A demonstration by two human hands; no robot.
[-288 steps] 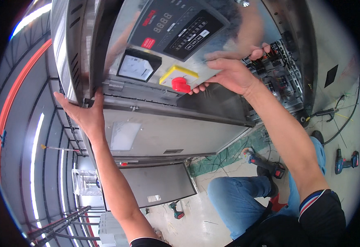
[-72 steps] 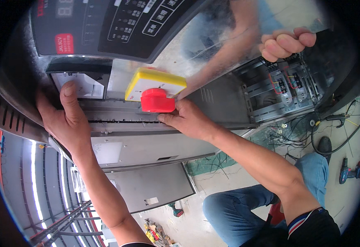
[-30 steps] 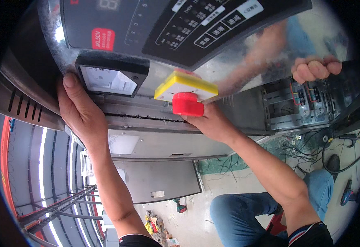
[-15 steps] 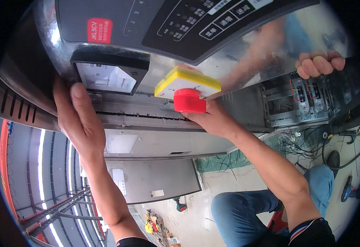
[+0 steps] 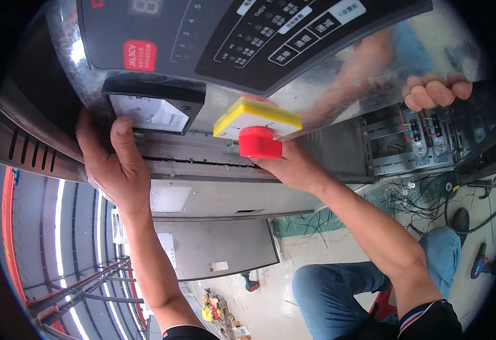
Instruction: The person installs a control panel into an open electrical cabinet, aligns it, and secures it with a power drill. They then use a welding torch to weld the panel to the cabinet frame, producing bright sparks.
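Note:
A shiny metal panel [image 5: 338,102] fills the upper view, carrying a dark controller faceplate [image 5: 146,28], a black-framed meter [image 5: 151,110] and a rotary switch with a yellow-and-white plate [image 5: 259,118] and red knob [image 5: 260,143]. My left hand [image 5: 117,170] grips the panel's left end, its thumb raised beside the meter and its other fingers partly hidden round the edge. Just behind the red knob is my right hand [image 5: 296,167]; the knob and panel edge hide most of its fingers. Another person's fingers [image 5: 437,90] curl over the panel's far right edge.
Wired components [image 5: 420,133] sit inside the open cabinet at right. Below, a grey metal door [image 5: 219,249] lies over the floor. Loose black wires [image 5: 423,198], a green-and-black power drill [image 5: 250,281] and a blue one [image 5: 479,260] are around it. Jeans-clad legs [image 5: 338,294] show at lower right.
In view, the controller faceplate and meter sit slightly lower. My left hand has shifted a little right, its thumb more spread. My right hand has barely moved behind the knob.

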